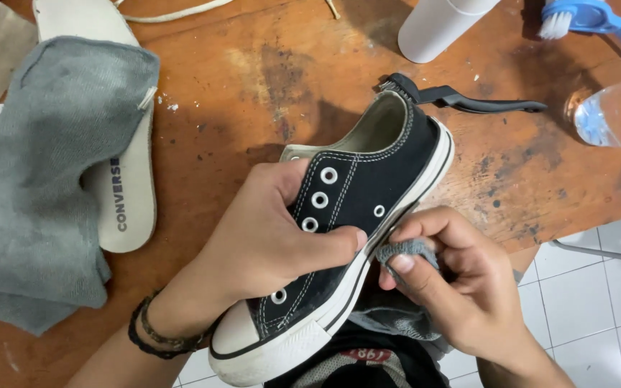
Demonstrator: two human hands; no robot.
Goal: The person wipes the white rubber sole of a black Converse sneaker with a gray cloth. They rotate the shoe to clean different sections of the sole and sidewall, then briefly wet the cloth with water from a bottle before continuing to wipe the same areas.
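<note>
Right hand [461,287] pinched closed on a wad of grey cloth [405,253], pressed to the white sole edge of a black canvas shoe [346,223] at mid-length; left hand [267,237] clamped over the upper by the eyelets, toe toward 7 o'clock at the worktop [253,79] edge; laces and insole [127,194] already out, insole at 9 o'clock under a grey towel [44,179]; sole looks fairly white, wiping seems well along; black brush [461,97] at 1 o'clock, blue brush [598,21] and clear bottle [616,115] at 2 o'clock.
</note>
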